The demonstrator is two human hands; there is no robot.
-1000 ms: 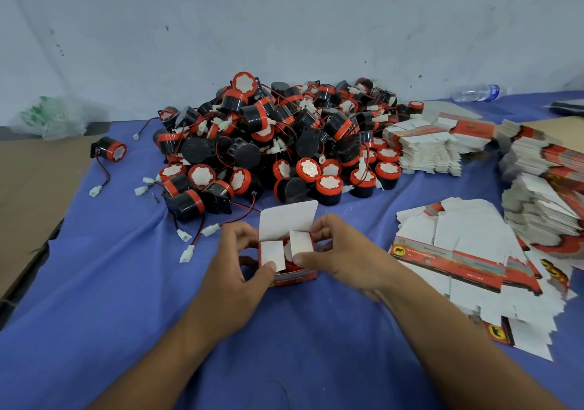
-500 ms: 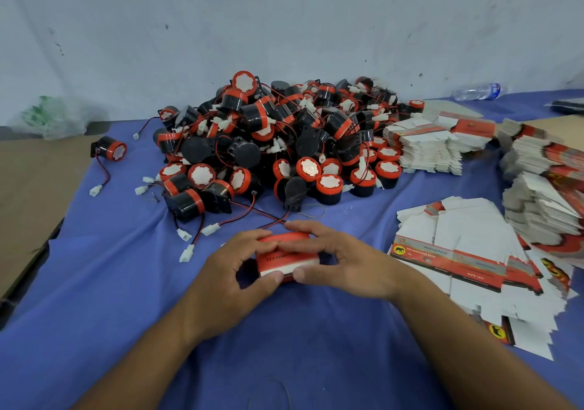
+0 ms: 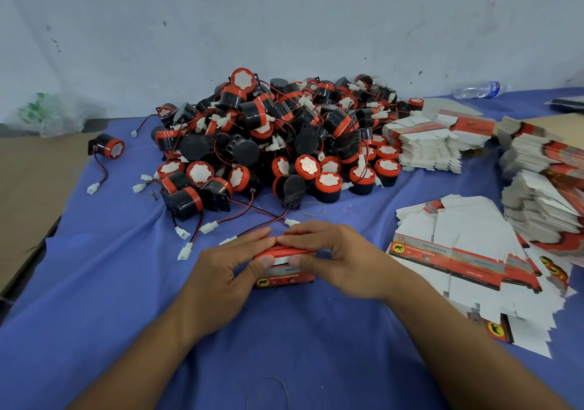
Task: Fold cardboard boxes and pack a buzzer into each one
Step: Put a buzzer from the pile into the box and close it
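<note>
you are pressing the lid shut on the red box point(image 3: 286, 275), which sits on the counter point(image 3: 110, 283) under your fingers point(image 3: 252, 239); your left hand point(image 3: 221, 270) and right hand point(image 3: 344, 258) both grip it. next, i judge, tuck it home, then fetch a flat blank point(image 3: 458, 251) right of your fingers and a buzzer from the pile point(image 3: 284, 144) beyond them. loose wire plugs point(image 3: 210, 228) lie just past them; bare counter lies nearer you, its edge well left.
</note>
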